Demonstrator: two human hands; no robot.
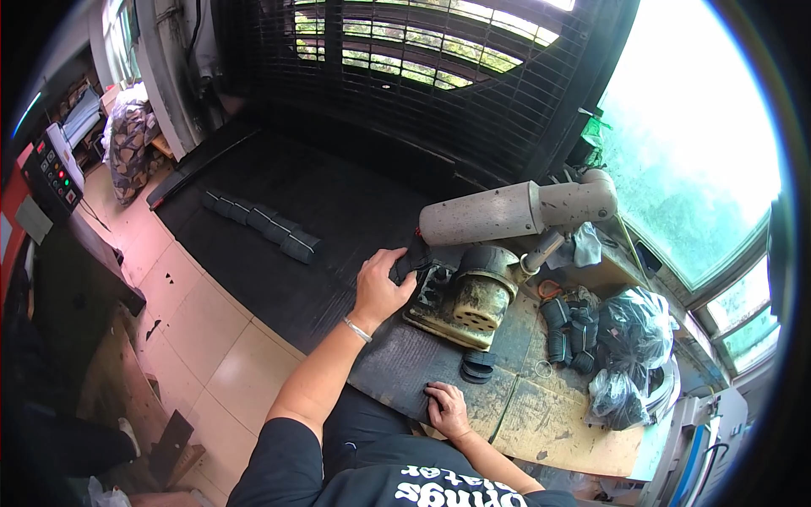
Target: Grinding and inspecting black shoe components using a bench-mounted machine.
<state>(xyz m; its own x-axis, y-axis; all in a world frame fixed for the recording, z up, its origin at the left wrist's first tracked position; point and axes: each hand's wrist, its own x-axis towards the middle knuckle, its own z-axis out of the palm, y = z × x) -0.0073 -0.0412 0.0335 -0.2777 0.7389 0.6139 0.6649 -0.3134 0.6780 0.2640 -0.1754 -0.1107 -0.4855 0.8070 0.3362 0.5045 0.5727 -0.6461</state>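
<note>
My left hand [380, 287] is closed around a black rubber piece [411, 258] held against the front of a worn bench machine [465, 296] with a beige cylindrical motor housing [507, 211]. A bracelet sits on that wrist. My right hand [446, 407] rests flat, fingers spread, on the black mat [397, 359] covering the bench edge. Just above it lie a few stacked black rubber rings [477, 366].
A row of several black rubber cylinders [262, 221] lies on the dark floor mat [321, 186]. Black bags [634, 338] and more rubber parts [568, 334] crowd the bench's right side. A control box with buttons [55, 173] stands at left. Metal grille [405, 51] behind.
</note>
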